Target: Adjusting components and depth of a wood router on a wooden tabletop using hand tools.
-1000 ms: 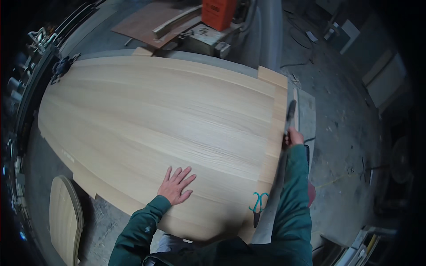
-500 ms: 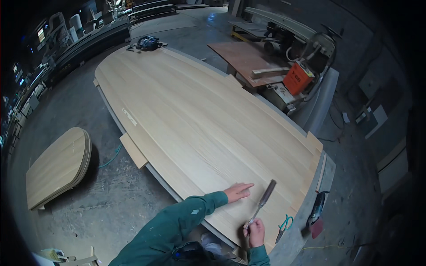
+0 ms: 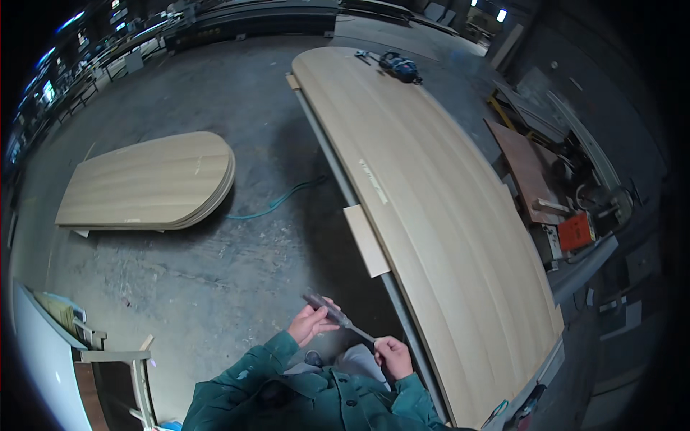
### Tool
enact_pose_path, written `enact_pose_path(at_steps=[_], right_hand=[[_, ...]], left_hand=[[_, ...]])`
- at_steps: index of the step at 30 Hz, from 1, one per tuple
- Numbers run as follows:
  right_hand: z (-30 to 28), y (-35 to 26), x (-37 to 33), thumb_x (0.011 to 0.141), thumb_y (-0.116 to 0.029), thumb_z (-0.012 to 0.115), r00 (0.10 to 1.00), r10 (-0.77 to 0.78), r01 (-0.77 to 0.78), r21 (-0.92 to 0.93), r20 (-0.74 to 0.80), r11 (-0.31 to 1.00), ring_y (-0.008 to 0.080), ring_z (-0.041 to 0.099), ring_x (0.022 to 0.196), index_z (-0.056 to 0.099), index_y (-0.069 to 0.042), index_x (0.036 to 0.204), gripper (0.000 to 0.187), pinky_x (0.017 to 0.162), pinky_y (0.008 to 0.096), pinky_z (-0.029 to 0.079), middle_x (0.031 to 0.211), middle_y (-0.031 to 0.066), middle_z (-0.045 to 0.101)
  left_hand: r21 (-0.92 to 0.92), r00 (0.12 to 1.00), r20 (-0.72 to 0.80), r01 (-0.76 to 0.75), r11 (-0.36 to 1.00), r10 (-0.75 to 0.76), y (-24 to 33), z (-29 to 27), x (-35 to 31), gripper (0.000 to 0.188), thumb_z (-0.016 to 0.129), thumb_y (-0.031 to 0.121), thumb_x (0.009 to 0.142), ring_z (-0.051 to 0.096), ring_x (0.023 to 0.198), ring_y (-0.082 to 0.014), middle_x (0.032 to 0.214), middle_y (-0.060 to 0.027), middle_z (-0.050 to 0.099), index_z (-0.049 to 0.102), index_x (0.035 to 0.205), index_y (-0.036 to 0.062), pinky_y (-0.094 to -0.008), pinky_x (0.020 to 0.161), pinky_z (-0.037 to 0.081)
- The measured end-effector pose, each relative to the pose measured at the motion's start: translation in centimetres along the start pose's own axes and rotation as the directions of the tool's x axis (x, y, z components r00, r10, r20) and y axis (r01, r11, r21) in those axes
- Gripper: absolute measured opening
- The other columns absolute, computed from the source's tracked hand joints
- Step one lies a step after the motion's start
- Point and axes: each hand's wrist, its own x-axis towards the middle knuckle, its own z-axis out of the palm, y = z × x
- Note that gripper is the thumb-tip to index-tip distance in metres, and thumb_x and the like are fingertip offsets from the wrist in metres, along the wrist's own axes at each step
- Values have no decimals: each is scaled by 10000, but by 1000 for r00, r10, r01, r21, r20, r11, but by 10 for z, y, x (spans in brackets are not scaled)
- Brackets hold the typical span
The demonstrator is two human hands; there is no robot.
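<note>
Spanning the right, long oval wooden panel (image 3: 438, 215), grey concrete floor (image 3: 215, 266), dim workshop

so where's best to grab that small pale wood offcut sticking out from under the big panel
Take the small pale rectangular wood offcut by its free long edge, coming from the floor side on the left. That half overhangs clear of the large pale oval wood panel; its other edge sits at the panel.

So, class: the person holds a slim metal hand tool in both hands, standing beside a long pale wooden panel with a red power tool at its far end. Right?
Not quite: the head view shows the power tool is blue. The rest holds: both hands, left and right, grip the slim metal hand tool beside the long pale wooden panel.
</note>
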Motion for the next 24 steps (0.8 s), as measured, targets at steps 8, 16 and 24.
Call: enact_pose_path(at_steps=[8, 16, 24], right_hand=[[149, -86, 208, 992, -168, 554, 993, 20, -25, 40, 112, 999, 89, 516, 554, 640, 23, 1007, 210, 526, 224, 409, 784, 73, 674], [330, -197, 403, 1045, -334, 424, 883, 64, -117, 86, 465, 989, 112, 544, 584, 577, 89, 1177, 469, 590, 244, 458, 917, 156, 707], [486, -283, 586, 1054, -382, 392, 715, 157, -250, 39, 681, 968, 114, 569, 609, 555, 96, 1219, 532, 599, 243, 476, 956, 151, 717]], left_hand=[[-55, 887, -192, -437, 898, 420, 155, -108, 36, 309, 524, 170, 1010, 598, 1165, -303, 1315, -164, 526, 432, 1293, 83, -450, 952, 548], [-16, 726, -402, -615, 788, 558, 373, -180, 69, 303, 433, 223, 1051, 604, 1115, -281, 1341, -156, 511, 441, 1315, 76, -408, 891, 571], [-4, 566, -575, -724, 690, 591, 519, -263, 131, 411, 468, 377, 1033, 541, 1210, -204, 1364, -56, 528, 456, 1358, 125, -344, 990, 476]])
